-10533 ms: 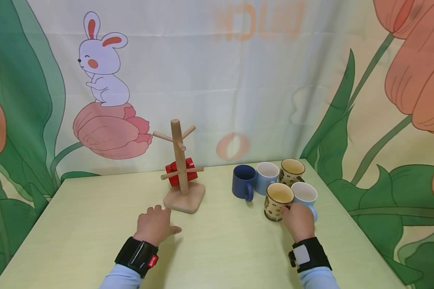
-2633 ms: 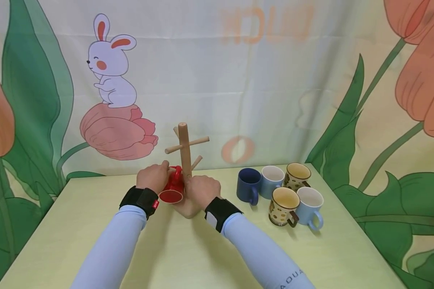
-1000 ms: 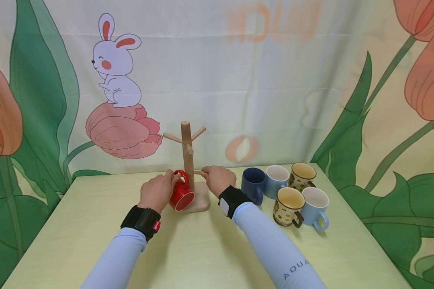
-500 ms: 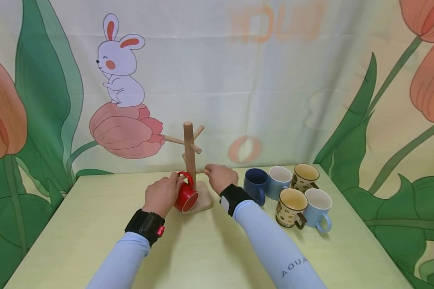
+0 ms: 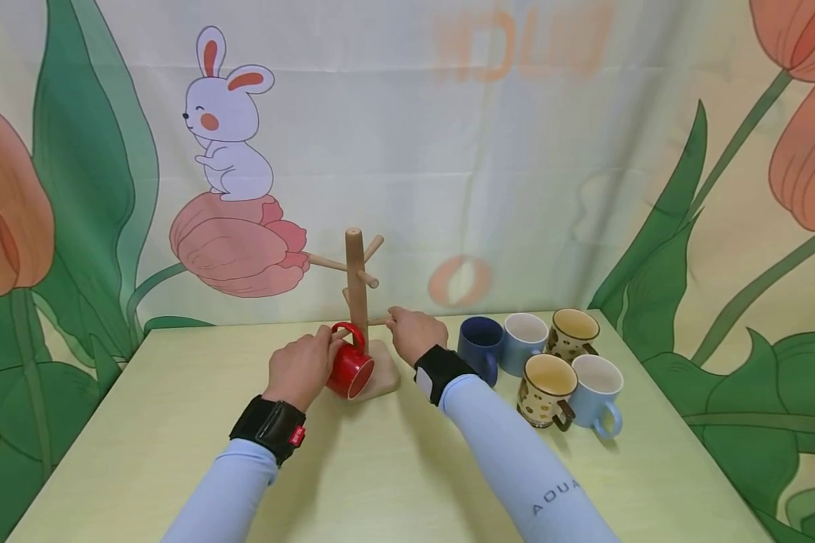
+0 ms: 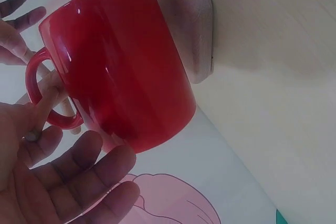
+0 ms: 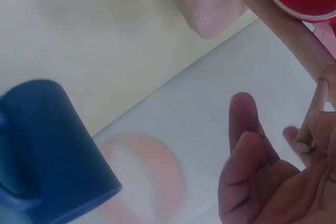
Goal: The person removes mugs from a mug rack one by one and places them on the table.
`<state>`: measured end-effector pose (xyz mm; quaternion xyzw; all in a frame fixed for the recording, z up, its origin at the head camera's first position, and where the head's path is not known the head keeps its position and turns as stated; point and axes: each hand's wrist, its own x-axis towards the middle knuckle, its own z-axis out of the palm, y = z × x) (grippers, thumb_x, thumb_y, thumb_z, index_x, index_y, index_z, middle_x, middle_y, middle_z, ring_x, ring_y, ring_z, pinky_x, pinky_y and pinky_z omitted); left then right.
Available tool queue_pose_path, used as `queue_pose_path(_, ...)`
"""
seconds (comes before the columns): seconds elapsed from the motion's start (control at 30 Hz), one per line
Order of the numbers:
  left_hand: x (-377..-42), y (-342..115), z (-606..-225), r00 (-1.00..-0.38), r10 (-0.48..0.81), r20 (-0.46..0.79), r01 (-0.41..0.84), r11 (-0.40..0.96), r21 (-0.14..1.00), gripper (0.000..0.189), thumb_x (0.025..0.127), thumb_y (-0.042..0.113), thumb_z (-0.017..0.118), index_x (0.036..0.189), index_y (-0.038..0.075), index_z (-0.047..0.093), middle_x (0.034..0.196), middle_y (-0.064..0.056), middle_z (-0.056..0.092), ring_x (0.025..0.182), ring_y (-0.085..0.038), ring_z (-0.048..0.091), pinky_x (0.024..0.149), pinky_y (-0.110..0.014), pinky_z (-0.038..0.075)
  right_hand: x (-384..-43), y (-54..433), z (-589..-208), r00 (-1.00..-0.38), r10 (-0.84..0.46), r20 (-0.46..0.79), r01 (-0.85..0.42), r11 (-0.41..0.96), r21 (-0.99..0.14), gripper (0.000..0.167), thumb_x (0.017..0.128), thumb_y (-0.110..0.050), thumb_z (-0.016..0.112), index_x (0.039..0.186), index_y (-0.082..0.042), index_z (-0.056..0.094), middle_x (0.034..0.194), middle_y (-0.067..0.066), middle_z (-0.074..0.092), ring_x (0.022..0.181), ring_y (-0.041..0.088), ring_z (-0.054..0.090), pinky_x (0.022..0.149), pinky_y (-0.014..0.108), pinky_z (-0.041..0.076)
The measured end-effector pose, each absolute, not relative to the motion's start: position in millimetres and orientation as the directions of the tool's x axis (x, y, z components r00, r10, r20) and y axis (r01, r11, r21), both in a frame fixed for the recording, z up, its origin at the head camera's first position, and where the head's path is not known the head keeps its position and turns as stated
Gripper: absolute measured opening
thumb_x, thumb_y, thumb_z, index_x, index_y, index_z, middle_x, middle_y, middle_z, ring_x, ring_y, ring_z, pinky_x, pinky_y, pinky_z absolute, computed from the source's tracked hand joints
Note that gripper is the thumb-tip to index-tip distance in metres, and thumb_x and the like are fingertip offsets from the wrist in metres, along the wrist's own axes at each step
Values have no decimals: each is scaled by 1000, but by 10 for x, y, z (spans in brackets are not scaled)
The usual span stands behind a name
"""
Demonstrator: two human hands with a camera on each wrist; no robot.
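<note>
A red mug point(image 5: 350, 371) hangs tilted by its handle from a lower peg of the wooden mug tree point(image 5: 356, 294), its mouth facing front right. My left hand point(image 5: 299, 371) pinches the end of that peg, just outside the handle loop; in the left wrist view its other fingers point(image 6: 94, 182) lie close along the mug point(image 6: 121, 61). On the right side, my right hand point(image 5: 417, 335) pinches the tip of another lower peg point(image 7: 312, 124) between thumb and finger. The upper pegs of the tree carry nothing. Part of the tree's base point(image 5: 382, 369) is hidden behind the red mug.
Right of my right hand stand a dark blue mug point(image 5: 479, 343), two light blue mugs point(image 5: 521, 347) and two cream patterned mugs point(image 5: 538, 400), close together and upright. Behind the table point(image 5: 176, 422) hangs a printed curtain point(image 5: 353, 136).
My right hand has left the front patterned mug and now grips a peg; my left hand has come to the tree. The tree has turned, bringing the red mug from behind to the front left.
</note>
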<state>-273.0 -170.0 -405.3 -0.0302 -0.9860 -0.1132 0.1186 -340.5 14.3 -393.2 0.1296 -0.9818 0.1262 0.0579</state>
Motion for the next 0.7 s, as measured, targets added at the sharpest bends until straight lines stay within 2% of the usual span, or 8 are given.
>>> queue_pose_path(0.17,-2715,-1731,-4059,-973,14,229,67,971,228,34,99,34,60,113,3,58,76,-10,61,62,-24,57,54,-36,52,-3353,256,-3930,-972,-201,121,-225,947,-231,40,103,-38,52,137,-20,58,103,10,73,88,28,70,68,45,56)
queue_pose_path(0.4,-2716,-1894,-4150,-984,-68,167,-10,945,326,44,98,40,61,113,-1,53,81,-13,61,66,-26,58,56,-38,52,-3120,450,-4070,-980,-174,94,-192,952,-238,51,99,-48,55,139,-16,57,116,11,70,100,31,68,82,49,54)
queue_pose_path(0.57,-2722,-2013,-4215,-985,-128,115,-74,918,389,57,99,49,55,118,-5,49,78,-13,59,66,-28,56,55,-38,48,-2876,561,-4255,-978,-165,132,-195,943,-270,52,96,-50,59,134,-14,61,113,13,70,98,33,67,79,51,53)
queue_pose_path(0.7,-2708,-2072,-4288,-985,-156,72,-110,895,433,69,98,55,52,127,-8,45,89,-21,64,72,-33,61,62,-45,54,-2677,641,-4381,-980,-163,118,-190,944,-270,52,94,-50,62,129,-12,65,111,15,68,97,35,66,77,51,53)
